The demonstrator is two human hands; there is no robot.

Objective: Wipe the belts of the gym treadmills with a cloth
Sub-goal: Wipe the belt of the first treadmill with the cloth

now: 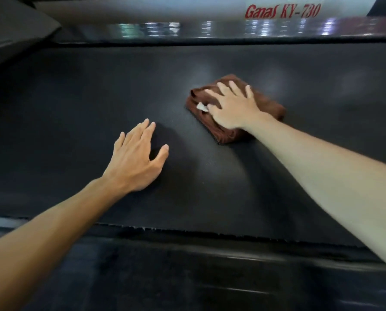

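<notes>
Pressing down on the folded brown cloth (237, 108) with my right hand (233, 107), fingers spread flat across it and not curled round it, I have it on the far right part of the black treadmill belt (75, 97). My left hand (135, 158) is open too, fingers relaxed and splayed, holding nothing; it sits low over the belt near the middle, well apart from the cloth, though I cannot tell how firmly it bears on the surface.

My main worry is the cloth sliding out from under a flat palm: with no fingers hooked round it, a hard push could leave it bunched behind the hand. A small white tag (201, 106) sticks out by my thumb and could drag on the textured surface. If the belt turns freely, weight on my left hand might shift it and throw off the stroke.

The far side rail (210, 39) runs just beyond the cloth and would stop a forward wipe. The near edge of the belt (187, 232) looks frayed and could snag the fabric. A white panel (165, 10) beyond reads "Ganas KY-730".
</notes>
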